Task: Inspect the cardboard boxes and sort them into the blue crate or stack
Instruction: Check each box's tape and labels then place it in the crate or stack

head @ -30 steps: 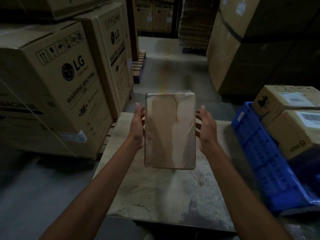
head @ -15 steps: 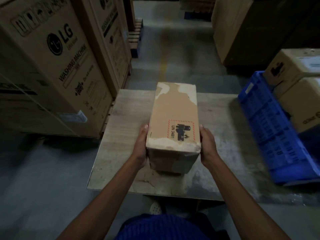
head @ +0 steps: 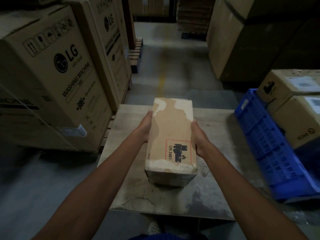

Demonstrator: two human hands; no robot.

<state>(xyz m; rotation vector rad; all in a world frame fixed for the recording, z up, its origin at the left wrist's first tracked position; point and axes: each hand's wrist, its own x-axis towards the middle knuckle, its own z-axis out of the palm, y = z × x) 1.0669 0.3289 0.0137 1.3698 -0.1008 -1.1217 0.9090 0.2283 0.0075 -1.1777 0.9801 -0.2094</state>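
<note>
Shoe and a strip of blue clothing sat at the very bottom of my feed, below the near edge of the worn table. Over that table the cardboard box was clamped lengthwise between both hands. The left hand was on its left side and the right hand on its right, thumbs at the top edge, fingers hidden. Couldn't tell if its near end touched the table. Its UN 3481 label faced up, and the paper was torn pale at both ends. The blue crate stood just right of the table with two boxes stacked in it. On the left, LG washing machine cartons crowded close, with a pallet beyond them. Big cartons walled off the aisle's far right.
</note>
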